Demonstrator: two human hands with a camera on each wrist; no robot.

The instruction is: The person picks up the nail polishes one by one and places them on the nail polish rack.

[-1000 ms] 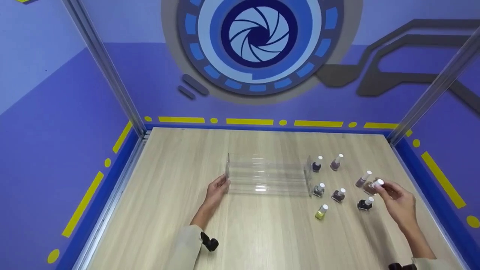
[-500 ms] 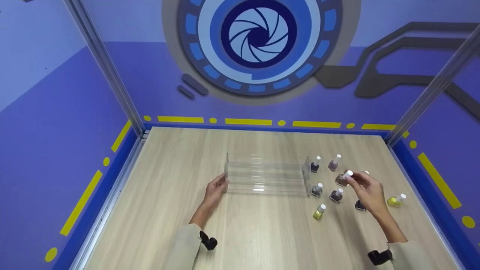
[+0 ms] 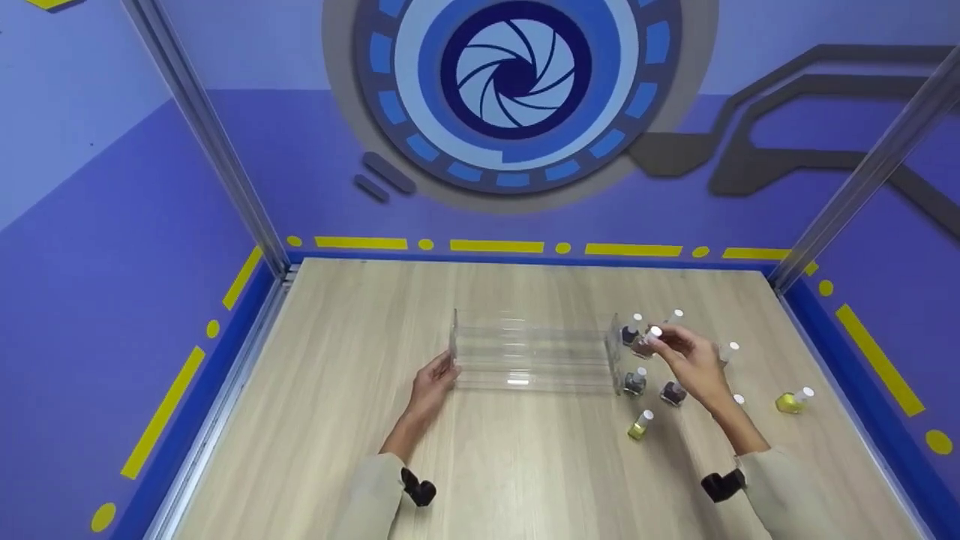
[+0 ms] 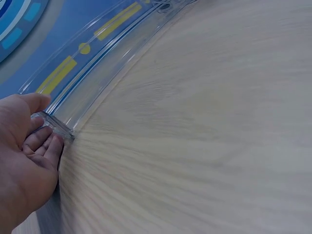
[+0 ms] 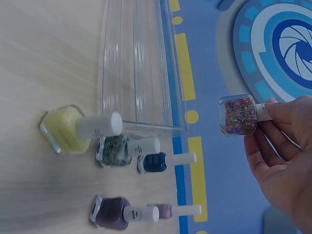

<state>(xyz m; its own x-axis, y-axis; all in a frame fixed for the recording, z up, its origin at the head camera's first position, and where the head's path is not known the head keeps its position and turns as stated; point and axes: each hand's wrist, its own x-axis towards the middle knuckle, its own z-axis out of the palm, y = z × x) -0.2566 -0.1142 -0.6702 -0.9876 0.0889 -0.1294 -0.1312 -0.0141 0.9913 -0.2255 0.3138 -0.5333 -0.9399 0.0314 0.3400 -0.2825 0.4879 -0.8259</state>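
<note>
My right hand (image 3: pixel 694 365) pinches the white cap of a glittery nail polish bottle (image 5: pixel 239 115), held raised just beyond the rack's right end. My left hand (image 3: pixel 433 382) grips the left end of a clear stepped display rack (image 3: pixel 532 364), thumb on one side and fingers on the other in the left wrist view. Beside the rack's right end stand a dark blue nail polish (image 3: pixel 629 335), a speckled grey-green one (image 3: pixel 634 385), a dark purple one (image 3: pixel 672 394) and a yellow one (image 3: pixel 637 430). The right hand partly covers several bottles behind it.
Another yellow nail polish (image 3: pixel 790 403) stands near the table's right side. White caps (image 3: pixel 731 349) show past the right hand and forearm. Blue panels with metal posts (image 3: pixel 870 172) border the wooden table (image 3: pixel 337 315) at the back and sides.
My right hand has carried the glittery nail polish leftward from the right-hand group toward the rack, uncovering the yellow bottle at far right. The left hand and rack have stayed put.
</note>
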